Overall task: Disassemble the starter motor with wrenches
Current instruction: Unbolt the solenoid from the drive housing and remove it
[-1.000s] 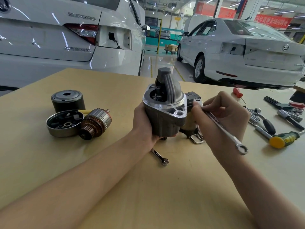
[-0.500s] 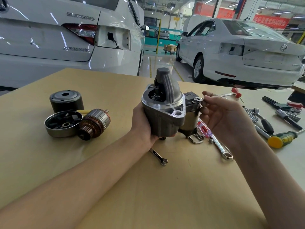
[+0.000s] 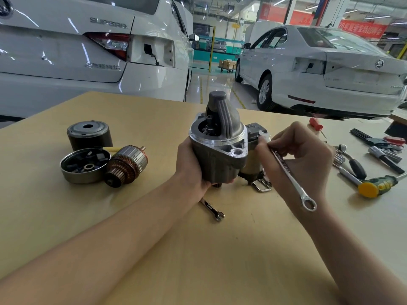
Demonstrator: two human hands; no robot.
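The grey starter motor housing [image 3: 220, 148] stands upright on the wooden table [image 3: 220, 249], nose cone up. My left hand [image 3: 189, 164] grips its left side. My right hand [image 3: 301, 159] holds a silver ring wrench [image 3: 288, 170]. The wrench's upper end sits on a fastener at the dark solenoid [image 3: 253, 130] behind the housing, and its lower ring end points toward me. A small spanner [image 3: 212, 209] lies on the table below my left hand.
At the left lie a black motor casing [image 3: 89, 135], a round brush-holder end cap [image 3: 84, 166] and the copper armature [image 3: 126, 165]. Screwdrivers, a ratchet and a yellow-green handled tool [image 3: 376, 186] lie at the right. White cars stand beyond the table.
My right hand swung the wrench: its handle pointed away to the right half a second ago and now points down toward me again. My left hand kept its grip on the housing.
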